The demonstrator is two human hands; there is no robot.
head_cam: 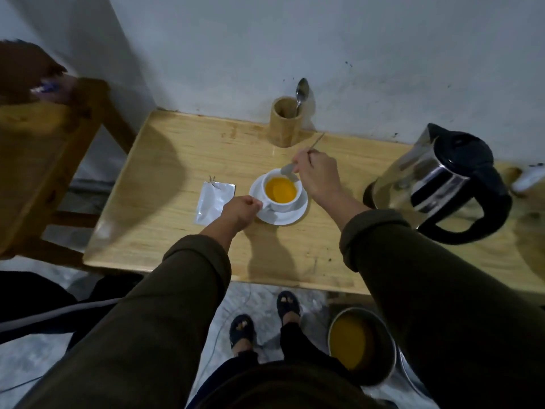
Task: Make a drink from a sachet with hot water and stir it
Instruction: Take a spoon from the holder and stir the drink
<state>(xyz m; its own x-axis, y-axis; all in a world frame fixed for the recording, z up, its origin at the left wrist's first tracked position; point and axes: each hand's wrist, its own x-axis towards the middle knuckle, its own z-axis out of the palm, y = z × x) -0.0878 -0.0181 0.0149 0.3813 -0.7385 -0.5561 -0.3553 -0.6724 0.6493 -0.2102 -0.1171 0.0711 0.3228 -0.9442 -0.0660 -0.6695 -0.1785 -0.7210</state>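
A white cup (287, 203) full of orange drink (280, 189) stands on a white saucer (290, 217) in the middle of the wooden table (182, 160). My left hand (240, 209) pinches the cup's handle. My right hand (317, 175) grips a metal spoon (287, 169) whose bowl hovers at the cup's far rim, blurred. A silver torn sachet (213, 202) lies flat just left of the saucer.
A steel and black kettle (445, 184) stands at the right. A wooden holder (285, 122) with a second spoon (301, 94) sits by the wall. A wooden chair (50, 149) is at the left. A metal pot (361, 343) of orange liquid rests on the floor.
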